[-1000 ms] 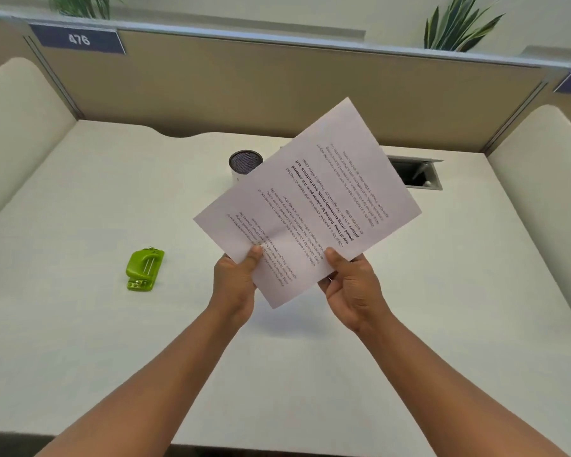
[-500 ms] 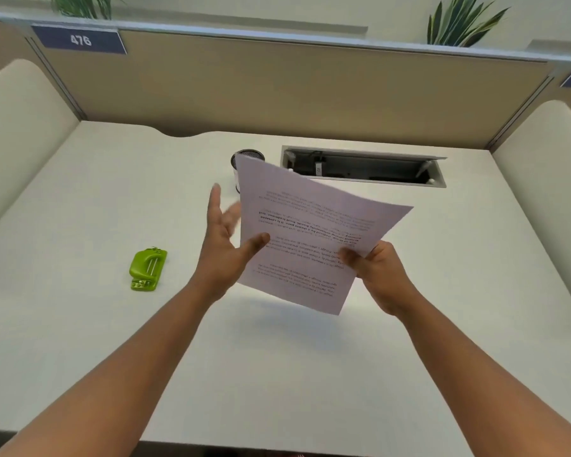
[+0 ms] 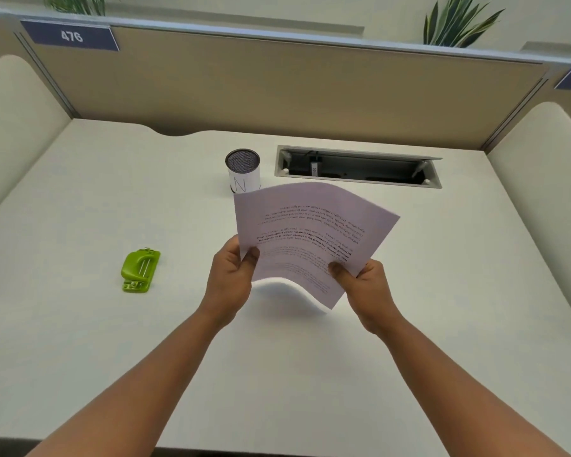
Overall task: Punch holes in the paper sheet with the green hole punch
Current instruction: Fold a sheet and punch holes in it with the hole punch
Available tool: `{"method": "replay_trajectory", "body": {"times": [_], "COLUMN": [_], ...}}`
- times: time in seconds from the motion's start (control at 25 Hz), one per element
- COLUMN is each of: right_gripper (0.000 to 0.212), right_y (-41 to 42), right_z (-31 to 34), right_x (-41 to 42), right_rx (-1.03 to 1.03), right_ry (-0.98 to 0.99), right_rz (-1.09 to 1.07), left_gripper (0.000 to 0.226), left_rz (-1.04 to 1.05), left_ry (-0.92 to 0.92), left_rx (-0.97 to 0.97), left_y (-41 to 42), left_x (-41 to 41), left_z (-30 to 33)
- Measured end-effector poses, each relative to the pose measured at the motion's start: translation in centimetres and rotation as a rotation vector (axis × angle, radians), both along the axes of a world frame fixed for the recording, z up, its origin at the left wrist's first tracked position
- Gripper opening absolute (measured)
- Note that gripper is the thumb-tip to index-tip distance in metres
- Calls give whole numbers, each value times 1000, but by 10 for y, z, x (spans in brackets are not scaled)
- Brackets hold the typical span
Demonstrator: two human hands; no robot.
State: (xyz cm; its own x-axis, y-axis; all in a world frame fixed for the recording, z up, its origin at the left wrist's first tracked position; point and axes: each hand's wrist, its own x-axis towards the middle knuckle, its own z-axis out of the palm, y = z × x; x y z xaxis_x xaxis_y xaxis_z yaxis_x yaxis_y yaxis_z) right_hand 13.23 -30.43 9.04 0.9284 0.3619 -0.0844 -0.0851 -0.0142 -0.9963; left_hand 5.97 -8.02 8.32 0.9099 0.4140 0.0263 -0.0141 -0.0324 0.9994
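A printed paper sheet (image 3: pixel 310 232) hangs above the middle of the white desk (image 3: pixel 80 199), bowed, its text upside down to me. My left hand (image 3: pixel 233 278) pinches its left edge and my right hand (image 3: pixel 365 286) pinches its near right corner. The green hole punch (image 3: pixel 140 271) lies flat on the desk to the left, about a hand's width from my left hand, untouched.
A white cylindrical cup with a dark mesh top (image 3: pixel 243 171) stands just behind the sheet. An open cable tray slot (image 3: pixel 356 166) is cut into the desk at the back right. Tan partition walls (image 3: pixel 277 90) and cream side panels enclose the desk.
The sheet has turned from diagonal to nearly square with me and dropped lower. My left hand let go half a second ago and now grips the left edge again.
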Motion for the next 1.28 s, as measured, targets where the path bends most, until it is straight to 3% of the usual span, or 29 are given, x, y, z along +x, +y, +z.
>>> {"method": "replay_trajectory", "body": {"times": [0.36, 0.64, 0.84, 0.96, 1.16, 1.28], "right_gripper": [43, 45, 30, 29, 29, 37], "right_y": [4, 2, -11, -18, -13, 2], "right_z": [-11, -15, -1, 4, -7, -9], "right_x": [-5, -8, 4, 6, -9, -22], "right_rx": [-140, -166, -56, 74, 316, 399], "right_ry": [-21, -27, 61, 175, 458, 498], "right_rz": [37, 26, 99, 166, 89, 55], "left_gripper": [44, 36, 25, 20, 26, 26], "left_rz": [-29, -23, 24, 91, 158, 182], "left_ry": [75, 125, 110, 103, 97, 90], "left_rx": [-120, -99, -125, -259, -641, -780], "left_y": [-5, -7, 4, 9, 5, -4], "left_x": [-6, -6, -4, -1, 3, 5], "left_z": [-16, -21, -14, -11, -1, 2]}}
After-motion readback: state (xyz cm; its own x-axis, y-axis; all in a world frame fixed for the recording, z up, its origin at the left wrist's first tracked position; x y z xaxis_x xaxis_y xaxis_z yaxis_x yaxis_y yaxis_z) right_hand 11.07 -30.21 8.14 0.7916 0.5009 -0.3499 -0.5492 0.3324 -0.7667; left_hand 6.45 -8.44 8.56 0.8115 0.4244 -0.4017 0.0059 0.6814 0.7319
